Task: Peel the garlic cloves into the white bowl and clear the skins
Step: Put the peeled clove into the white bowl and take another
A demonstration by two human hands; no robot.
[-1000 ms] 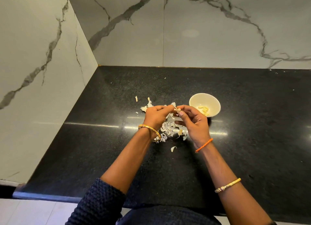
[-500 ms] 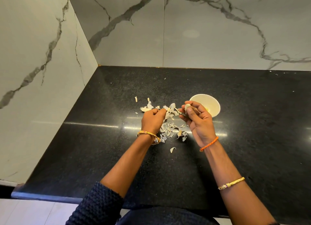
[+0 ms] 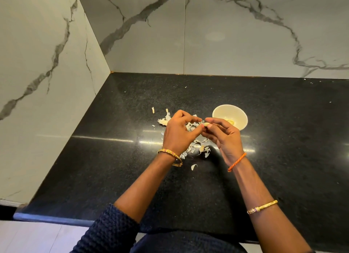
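Observation:
A pale garlic clove (image 3: 206, 124) sits pinched in the fingertips of my right hand (image 3: 224, 137), just left of the white bowl (image 3: 222, 111). My left hand (image 3: 179, 132) meets it from the left, thumb and fingers touching the clove's end. Peeled cloves (image 3: 230, 122) lie in the bowl's bottom. A heap of papery garlic skins (image 3: 196, 145) spreads on the black counter (image 3: 113, 158) under and between both hands, partly hidden by them.
Stray skin bits lie apart from the heap: one (image 3: 153, 110) to the upper left, one (image 3: 194, 166) nearer me. Marble walls close the counter at the left (image 3: 43, 82) and the back (image 3: 226, 35). The counter's front edge (image 3: 56, 217) runs near my body.
My left hand rose from the skin heap and came to the clove held by my right hand. My right hand shifted slightly left, away from the bowl.

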